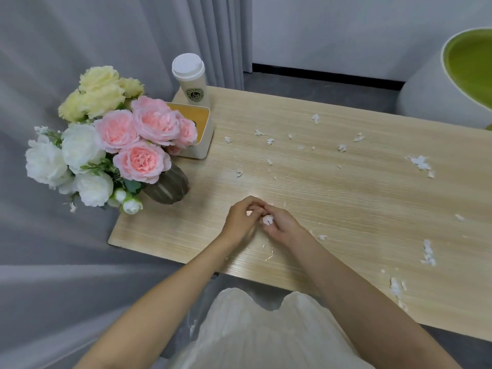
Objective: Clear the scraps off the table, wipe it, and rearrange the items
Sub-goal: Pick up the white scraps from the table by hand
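L hand [239, 219] and R hand [282, 226] meet mid table [346, 198], both curled tight round 1 white scrap wad [267, 219]. Loose scraps [420, 162] scattered far & right side.

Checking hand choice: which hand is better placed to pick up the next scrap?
Probably right: the right hand, though holding a wad, lies nearest a loose scrap, and most scraps lie on its side. The left hand sits farther away.
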{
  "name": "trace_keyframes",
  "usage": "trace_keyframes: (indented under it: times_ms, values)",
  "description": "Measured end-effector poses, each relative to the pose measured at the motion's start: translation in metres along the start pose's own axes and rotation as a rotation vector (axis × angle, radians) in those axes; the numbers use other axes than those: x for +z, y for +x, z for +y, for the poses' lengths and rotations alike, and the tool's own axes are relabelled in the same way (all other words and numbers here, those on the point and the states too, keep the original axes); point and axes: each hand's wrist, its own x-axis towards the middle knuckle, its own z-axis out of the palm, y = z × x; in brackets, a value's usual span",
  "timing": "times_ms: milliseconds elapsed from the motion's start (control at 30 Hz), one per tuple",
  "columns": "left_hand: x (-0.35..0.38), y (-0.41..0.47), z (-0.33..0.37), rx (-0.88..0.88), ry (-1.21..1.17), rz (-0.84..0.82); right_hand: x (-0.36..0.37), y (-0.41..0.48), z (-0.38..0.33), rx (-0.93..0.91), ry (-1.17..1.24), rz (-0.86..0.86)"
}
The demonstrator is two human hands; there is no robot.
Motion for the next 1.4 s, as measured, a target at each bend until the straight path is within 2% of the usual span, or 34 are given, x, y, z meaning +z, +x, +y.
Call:
trace_keyframes:
  times_ms: [100,167,267,333,567,767,1033,1233,1400]
  values:
    - [-0.013,-0.011,-0.012,-0.081,-0.031,0.152,-0.004,-0.004,0.0,0.029,-0.196,0.059]
    - [-0.024,-0.023,-0.029,-0.143,0.077,0.219,-0.005,-0.007,0.002,0.058,-0.274,0.079]
    - [-0.036,-0.048,-0.054,-0.203,0.335,0.204,-0.01,-0.012,0.005,0.095,-0.306,0.069]
    - [-0.036,-0.067,-0.062,-0.241,0.406,0.208,-0.014,-0.015,0.01,0.124,-0.326,0.061]
    - [-0.017,-0.091,-0.062,-0.282,0.313,0.352,-0.021,-0.023,0.019,0.175,-0.362,0.034]
    - [-0.009,-0.095,-0.067,-0.268,0.34,0.446,-0.025,-0.027,0.017,0.189,-0.392,0.005]
    - [-0.002,-0.1,-0.078,-0.283,0.654,0.383,-0.025,-0.034,0.019,0.192,-0.424,-0.02]
    - [0.001,-0.091,-0.083,-0.302,0.685,0.325,-0.031,-0.033,0.017,0.185,-0.439,-0.022]
    - [0.005,-0.088,-0.076,-0.293,0.492,0.37,-0.04,-0.033,0.013,0.169,-0.401,-0.001]
